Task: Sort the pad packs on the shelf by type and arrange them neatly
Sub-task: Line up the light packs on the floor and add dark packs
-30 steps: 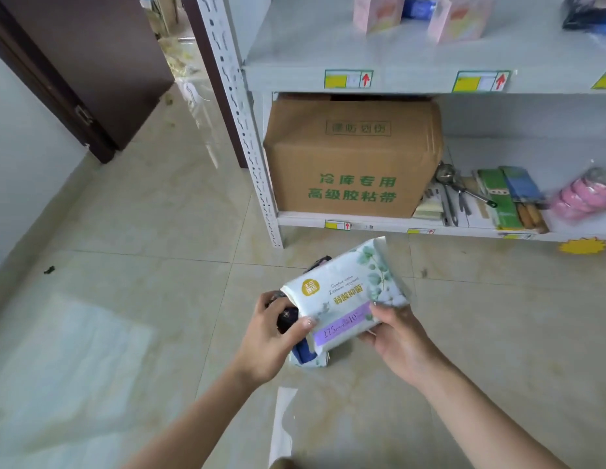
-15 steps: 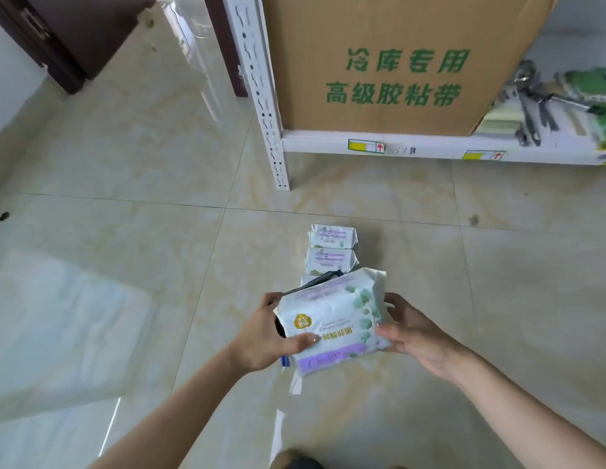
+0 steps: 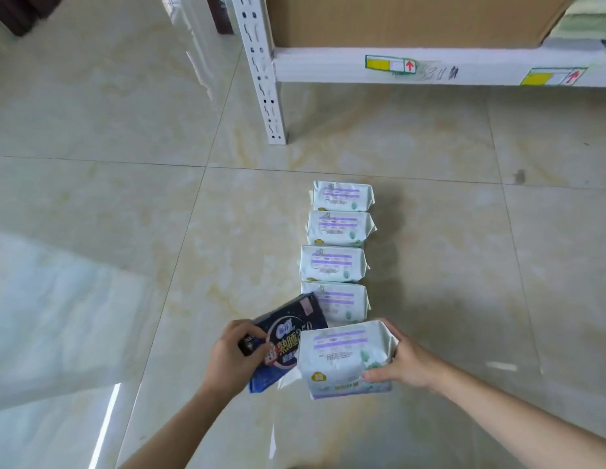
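**Floor row gains a fifth white pack; dark pack split off**

Floor (image 3: 91,198) of pale glossy tile fills most of the view, with the shelf (image 3: 464,69) foot at 12–1 o'clock.

Change: half a second ago both hands held one white pack up in the air with the dark one tucked behind it. Now that white pack (image 3: 345,358) is down at the 6 o'clock end of the row (image 3: 333,264). The row is four matching white packs running toward 12 o'clock, edge to edge. The new pack sits just beside the fourth; can't tell if it is fully seated on the tile.

Right grip (image 3: 406,363) is wrapped round the white pack's right end, thumb on the front face. Left grip (image 3: 233,357) is curled round the dark pack (image 3: 288,343), which is tilted at 9 o'clock of the white one, its corner overlapping the fourth pack in view.

Meaning: white type looks grouped, five in line. Dark type has no group in view and likely needs its own spot. All packs are on the floor, none on the shelf here.

Room: open tile at 9 o'clock and 3 o'clock of the row, good for a second line. Shelf post (image 3: 264,79) and box (image 3: 413,18) stand well apart at 12 o'clock. Row's far end has spare tile before the post.
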A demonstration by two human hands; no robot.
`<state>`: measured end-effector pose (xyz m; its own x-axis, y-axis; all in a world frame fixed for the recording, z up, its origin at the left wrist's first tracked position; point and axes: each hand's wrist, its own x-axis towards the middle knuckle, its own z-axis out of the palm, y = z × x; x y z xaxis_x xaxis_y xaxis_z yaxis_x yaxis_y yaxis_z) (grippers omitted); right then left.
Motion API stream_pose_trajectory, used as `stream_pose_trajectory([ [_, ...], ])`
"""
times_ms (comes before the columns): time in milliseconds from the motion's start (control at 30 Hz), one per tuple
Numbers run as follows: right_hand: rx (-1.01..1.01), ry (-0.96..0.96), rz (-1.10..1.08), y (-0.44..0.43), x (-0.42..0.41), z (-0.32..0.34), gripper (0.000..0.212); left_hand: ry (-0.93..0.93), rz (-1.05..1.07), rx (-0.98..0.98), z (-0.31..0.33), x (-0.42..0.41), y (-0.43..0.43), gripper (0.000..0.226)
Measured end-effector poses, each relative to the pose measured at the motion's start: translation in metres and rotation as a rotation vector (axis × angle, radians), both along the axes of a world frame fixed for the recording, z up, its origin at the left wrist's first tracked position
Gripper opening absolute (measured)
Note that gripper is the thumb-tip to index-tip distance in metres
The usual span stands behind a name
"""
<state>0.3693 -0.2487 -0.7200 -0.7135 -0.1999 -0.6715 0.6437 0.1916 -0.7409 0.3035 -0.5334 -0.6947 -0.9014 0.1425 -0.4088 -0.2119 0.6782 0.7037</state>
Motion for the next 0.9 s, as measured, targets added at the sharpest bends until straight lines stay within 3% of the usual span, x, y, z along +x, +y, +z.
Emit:
stream_pose_trajectory([
  [133, 0.109, 0.069, 0.028, -0.002, 0.007, -0.035, 0.073, 0.035, 0.039, 0.069, -0.013, -0.01, -0.018, 0.026],
  [200, 0.124, 0.09, 0.012, -0.007, 0.014, -0.046, 0.068, 0.044, 0.118, 0.159, -0.013, -0.015, -0.024, 0.027],
  [433, 0.243, 0.2, -0.093, -0.029, 0.025, -0.079, 0.066, -0.033, 0.274, 0.483, -0.003, -0.033, -0.02, 0.058],
  [600, 0.411, 0.369, 0.034, -0.032, 0.018, -0.088, 0.064, -0.073, 0.251, 0.617, -0.001, -0.044, -0.012, 0.072],
  [800, 0.538, 0.386, 0.027, -0.044, 0.014, -0.093, 0.082, -0.057, 0.205, 0.673, 0.002, -0.051, 0.006, 0.06],
  [900, 0.593, 0.351, 0.073, -0.044, 0.016, -0.094, 0.093, -0.061, 0.161, 0.712, 0.002, -0.048, 0.016, 0.07],
])
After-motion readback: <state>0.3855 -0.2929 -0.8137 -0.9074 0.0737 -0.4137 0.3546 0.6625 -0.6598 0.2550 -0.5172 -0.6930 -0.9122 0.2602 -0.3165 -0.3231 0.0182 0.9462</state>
